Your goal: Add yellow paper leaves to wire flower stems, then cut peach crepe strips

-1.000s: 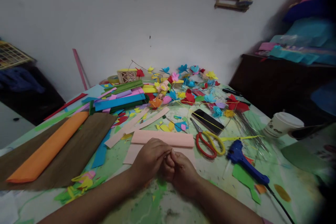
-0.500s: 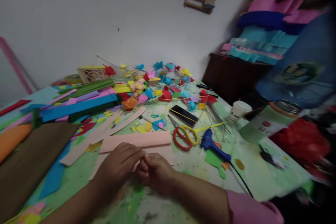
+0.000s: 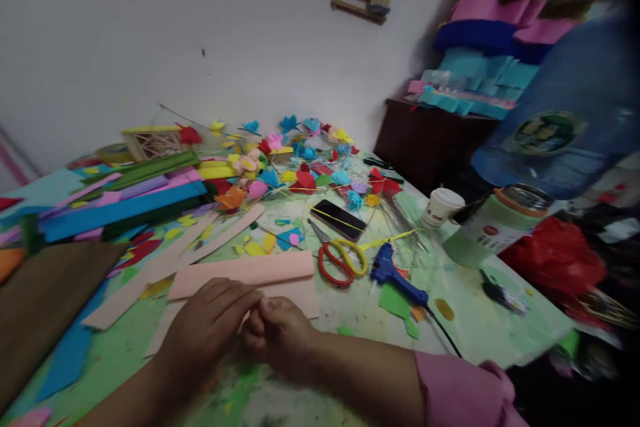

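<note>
My left hand (image 3: 209, 315) is closed, palm down, its fingers pointing right toward my right hand (image 3: 284, 335). The right hand is curled, with thumb and forefinger pinched together where the two hands meet. Whatever lies between the fingertips is hidden or too small to name. Just beyond the hands lies a folded strip of pale pink crepe paper (image 3: 245, 272), partly covered by the left hand. Scissors (image 3: 342, 261) with one red and one yellow handle rest right of the paper. A blue hot glue gun (image 3: 397, 277) lies farther right, its cord running toward the front.
A phone (image 3: 338, 219) lies behind the scissors. Paper flowers (image 3: 303, 180) crowd the back of the table. Rolled and folded coloured paper (image 3: 125, 207) is piled at left. A paper cup (image 3: 443, 207) and a green bottle (image 3: 493, 227) stand at the right edge.
The view has turned slightly right, so everything sits farther left in the picture. My hands keep meeting at the fingertips, with hardly any change in their pose.
</note>
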A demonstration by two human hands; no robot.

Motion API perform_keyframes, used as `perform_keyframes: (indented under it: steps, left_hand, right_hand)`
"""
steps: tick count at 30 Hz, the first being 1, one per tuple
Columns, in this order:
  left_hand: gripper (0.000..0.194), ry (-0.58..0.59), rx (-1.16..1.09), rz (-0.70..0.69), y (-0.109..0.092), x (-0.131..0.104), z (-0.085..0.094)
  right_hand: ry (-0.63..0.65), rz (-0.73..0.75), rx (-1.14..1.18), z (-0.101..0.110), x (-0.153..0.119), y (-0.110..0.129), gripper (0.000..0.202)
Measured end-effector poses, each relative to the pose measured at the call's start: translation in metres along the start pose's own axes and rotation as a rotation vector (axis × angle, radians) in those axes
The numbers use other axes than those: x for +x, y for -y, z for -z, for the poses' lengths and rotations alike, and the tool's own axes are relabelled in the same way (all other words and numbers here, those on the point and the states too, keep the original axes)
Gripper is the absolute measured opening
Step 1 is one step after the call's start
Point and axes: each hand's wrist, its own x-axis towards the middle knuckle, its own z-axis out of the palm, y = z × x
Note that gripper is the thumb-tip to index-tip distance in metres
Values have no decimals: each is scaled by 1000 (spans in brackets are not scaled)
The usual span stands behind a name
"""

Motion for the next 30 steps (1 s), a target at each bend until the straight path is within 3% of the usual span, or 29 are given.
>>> perform_keyframes:
  steps: [10, 16, 24, 30]
  left_hand:
    - [16, -32, -58, 95, -11, 7, 1]
    - [21, -55, 16, 22, -11, 11, 7]
    - [27, -41, 131, -82, -12, 19, 12]
    - [24, -5, 126, -57, -11, 11, 7]
  right_hand:
    - [64, 16, -51, 1, -3, -4, 49]
    - [67, 74, -61, 3, 0, -10, 50]
    - [65, 38, -26, -1, -1, -7, 48]
    - [69, 2, -34, -1, -3, -5, 47]
